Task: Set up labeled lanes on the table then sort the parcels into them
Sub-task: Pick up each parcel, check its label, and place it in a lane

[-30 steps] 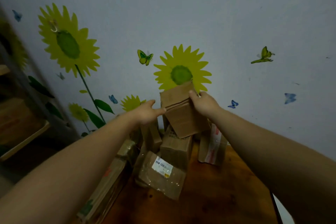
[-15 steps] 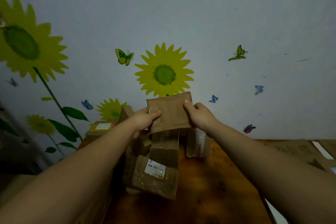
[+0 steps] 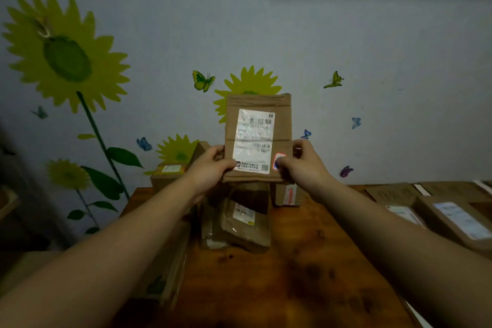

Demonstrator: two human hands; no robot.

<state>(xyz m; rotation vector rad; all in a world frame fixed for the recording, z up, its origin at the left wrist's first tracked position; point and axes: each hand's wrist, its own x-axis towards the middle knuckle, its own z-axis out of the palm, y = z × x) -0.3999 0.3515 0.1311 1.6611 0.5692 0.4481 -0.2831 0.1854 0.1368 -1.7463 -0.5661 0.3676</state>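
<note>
I hold a brown cardboard parcel (image 3: 257, 114) upright in front of the wall, its white shipping label facing me. My left hand (image 3: 210, 168) grips its lower left edge and my right hand (image 3: 300, 165) grips its lower right edge, thumb on the front. Below it a pile of cardboard parcels (image 3: 239, 224) lies on the wooden table (image 3: 306, 274), one with a small white label. At the far right, flat cardboard lane pieces (image 3: 394, 193) lie on the table, with two labelled parcels (image 3: 463, 221) on them.
Another box with a yellow-edged label (image 3: 167, 170) stands at the table's back left. A taped box (image 3: 287, 194) sits behind the pile. A long parcel (image 3: 170, 261) lies along the table's left edge. The wall with sunflower stickers rises directly behind.
I turned the parcel so its labelled face now points at me and raised it a little; both hands moved to its lower edges. My view shifted, showing more of the table's right side.
</note>
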